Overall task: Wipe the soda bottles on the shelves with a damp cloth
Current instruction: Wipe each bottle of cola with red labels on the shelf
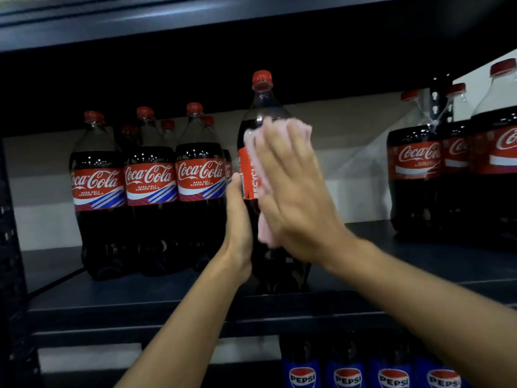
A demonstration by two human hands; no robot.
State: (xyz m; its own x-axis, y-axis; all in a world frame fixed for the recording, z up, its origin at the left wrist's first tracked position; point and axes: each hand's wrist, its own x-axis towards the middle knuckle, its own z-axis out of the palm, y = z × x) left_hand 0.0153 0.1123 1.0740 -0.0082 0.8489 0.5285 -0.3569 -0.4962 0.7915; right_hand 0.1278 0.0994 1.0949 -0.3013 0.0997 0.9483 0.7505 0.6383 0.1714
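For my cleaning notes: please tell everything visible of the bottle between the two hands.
The cola bottle is clear plastic, filled with dark drink, with red cap and red label. It stands upright near the shelf front. The left hand holds its side; the right hand presses a pink cloth against it.

front bottle (262, 107): upright Coca-Cola, red cap, label turned sideways, near the shelf (167, 292) front edge
cloth (251, 141): pale pink, flat against front bottle's right side
other Coca-Cola bottles (151, 191): upright clusters, left and right
Pepsi bottles (348, 373): row below
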